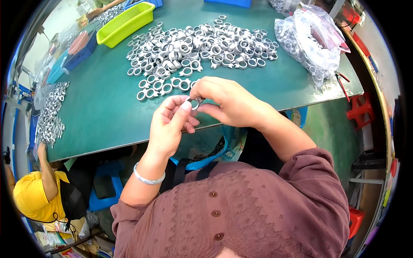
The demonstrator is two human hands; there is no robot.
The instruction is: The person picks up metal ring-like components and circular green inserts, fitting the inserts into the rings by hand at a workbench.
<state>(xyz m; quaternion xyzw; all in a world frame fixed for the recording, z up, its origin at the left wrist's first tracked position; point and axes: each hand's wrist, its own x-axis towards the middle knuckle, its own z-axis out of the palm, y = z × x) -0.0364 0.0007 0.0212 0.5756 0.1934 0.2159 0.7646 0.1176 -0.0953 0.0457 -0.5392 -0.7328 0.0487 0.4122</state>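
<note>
Both hands meet over the green table point(107, 112) edge: left hand point(168, 124) and right hand point(228, 101) pinch one small silver metal ring point(194, 103) between fingertips. It looks mid-check or mid-fitting; next wants a steady twist, I'd say.

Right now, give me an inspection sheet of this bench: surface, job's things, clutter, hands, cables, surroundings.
Surface: green-topped work table, bare along its near edge.
Job's things: one small silver metal ring pinched between both hands above the table's near edge; large loose pile of silver metal rings spread mid-table.
Clutter: lime-green plastic bin far left; clear plastic bag of rings far right; red-handled pliers by the right edge; a second heap of rings on the left side.
Hands: left hand and right hand both grip the ring; silver bangle on the left wrist.
Cables: nothing seen.
Surroundings: person in yellow lower left; red stools right.
</note>
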